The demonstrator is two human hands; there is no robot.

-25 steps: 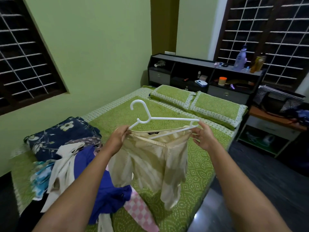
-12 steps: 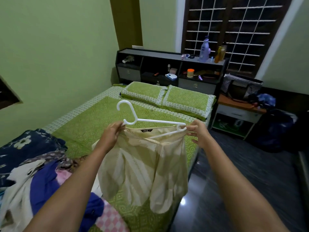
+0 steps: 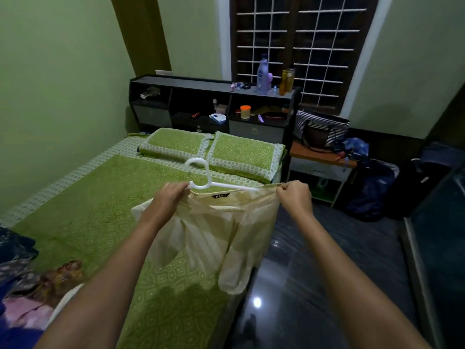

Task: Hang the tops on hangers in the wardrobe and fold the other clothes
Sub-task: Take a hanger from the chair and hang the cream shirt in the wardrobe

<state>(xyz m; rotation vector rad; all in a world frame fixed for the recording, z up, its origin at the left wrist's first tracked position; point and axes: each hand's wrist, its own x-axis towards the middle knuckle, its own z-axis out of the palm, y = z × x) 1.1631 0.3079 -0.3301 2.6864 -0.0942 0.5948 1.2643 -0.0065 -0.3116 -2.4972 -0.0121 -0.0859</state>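
Left hand: your left hand (image 3: 169, 197) has its fingers curled over the left shoulder of the cream top (image 3: 211, 233), pinching the fabric where it meets the hanger's left end.
Right hand: your right hand (image 3: 294, 197) is closed in a pinch on the top's right shoulder seam, thumb and fingers pressed together on the cloth at the hanger's right end.
Cream top: a sheer, pale cream striped garment with a dark neck label, stretched between your two hands and hanging down over the near corner of the bed (image 3: 100, 210); its lower edge overhangs the bed's edge beside the floor.
Hanger: a white plastic hanger (image 3: 201, 176) lies along the neckline, hook up and tilted away from you; its arms run into the fabric at both shoulders.
Clothes pile: mixed garments (image 3: 22, 280), dark blue, pink and patterned, lie on the bed at your lower left, well apart from the top.
Pillows: two green patterned pillows (image 3: 214, 149) lie side by side at the head of the bed.
Headboard shelf: a dark shelf unit (image 3: 214, 84) behind the pillows carries bottles and small items.
Striped bag: it (image 3: 319, 129) stands on the bedside unit to the right.
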